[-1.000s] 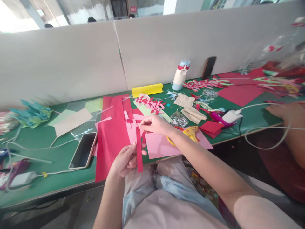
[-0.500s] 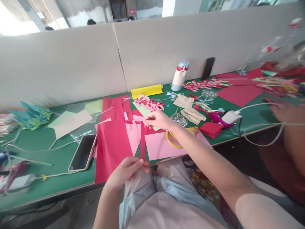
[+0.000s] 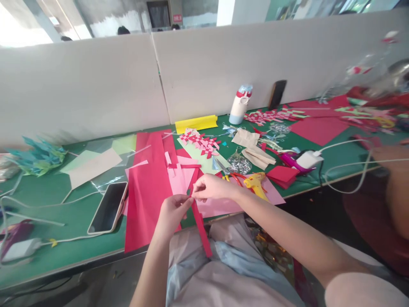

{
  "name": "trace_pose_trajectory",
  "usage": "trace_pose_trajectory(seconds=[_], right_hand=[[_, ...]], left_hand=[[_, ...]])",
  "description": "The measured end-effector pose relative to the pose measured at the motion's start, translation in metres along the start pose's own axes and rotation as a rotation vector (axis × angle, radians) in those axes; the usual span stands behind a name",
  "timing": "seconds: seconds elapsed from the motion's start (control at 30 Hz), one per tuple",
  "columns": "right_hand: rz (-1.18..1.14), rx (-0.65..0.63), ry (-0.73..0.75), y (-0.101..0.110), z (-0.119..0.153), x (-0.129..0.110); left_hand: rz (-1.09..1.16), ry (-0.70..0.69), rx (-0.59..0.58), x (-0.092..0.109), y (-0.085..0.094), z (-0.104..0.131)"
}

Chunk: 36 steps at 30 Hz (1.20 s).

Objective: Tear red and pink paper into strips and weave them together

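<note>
A long red paper strip [image 3: 200,224] hangs from my fingertips toward my lap. My left hand [image 3: 173,212] pinches its upper end between thumb and finger. Right beside it, my right hand [image 3: 212,187] is closed at the same end, its fingertips meeting those of the left. Just beyond the hands lie pink paper strips [image 3: 177,179] with a red strip [image 3: 185,166] across them. A pink sheet [image 3: 217,207] is partly under my right forearm, and a yellow glue gun [image 3: 256,184] and scissors [image 3: 220,165] lie close to that arm.
A large red sheet [image 3: 148,187] and a phone [image 3: 108,209] lie to the left. Woven red-and-pink paper [image 3: 200,141], a bottle [image 3: 240,104] and a white charger [image 3: 309,157] with cables are farther back and right. Another person's arm [image 3: 391,170] is at the right edge.
My right hand has come down and nearer to my left, which has risen to meet it. The red strip, earlier stretched between both hands, now dangles below them. The scissors and glue gun are more exposed.
</note>
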State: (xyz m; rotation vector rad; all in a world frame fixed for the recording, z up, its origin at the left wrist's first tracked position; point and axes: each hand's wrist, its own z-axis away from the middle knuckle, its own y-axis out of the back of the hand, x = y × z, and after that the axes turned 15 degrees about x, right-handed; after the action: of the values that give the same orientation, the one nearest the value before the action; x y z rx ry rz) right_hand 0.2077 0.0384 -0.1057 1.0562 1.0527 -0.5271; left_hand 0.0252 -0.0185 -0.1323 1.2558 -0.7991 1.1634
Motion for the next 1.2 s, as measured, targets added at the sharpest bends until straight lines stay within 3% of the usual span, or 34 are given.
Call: trace_pose_trajectory(seconds=[0.2, 0.37, 0.67, 0.87, 1.2], right_hand=[[-0.052, 0.006, -0.088, -0.002, 0.012, 0.005], [0.001, 0.041, -0.045, 0.008, -0.002, 0.02], [0.708, 0.384, 0.124, 0.035, -0.066, 0.044], [0.829, 0.35, 0.161, 0.03, -0.095, 0.051], [0.742, 0.356, 0.131, 0.033, -0.101, 0.047]], left_hand=[[-0.048, 0.028, -0.027, -0.013, -0.002, -0.006], [-0.115, -0.004, 0.008, -0.012, 0.006, -0.015], [-0.181, 0.019, 0.063, -0.014, 0.034, -0.037], [-0.175, 0.008, 0.115, -0.016, 0.034, -0.047], [-0.158, 0.054, 0.052, -0.019, 0.04, -0.058]])
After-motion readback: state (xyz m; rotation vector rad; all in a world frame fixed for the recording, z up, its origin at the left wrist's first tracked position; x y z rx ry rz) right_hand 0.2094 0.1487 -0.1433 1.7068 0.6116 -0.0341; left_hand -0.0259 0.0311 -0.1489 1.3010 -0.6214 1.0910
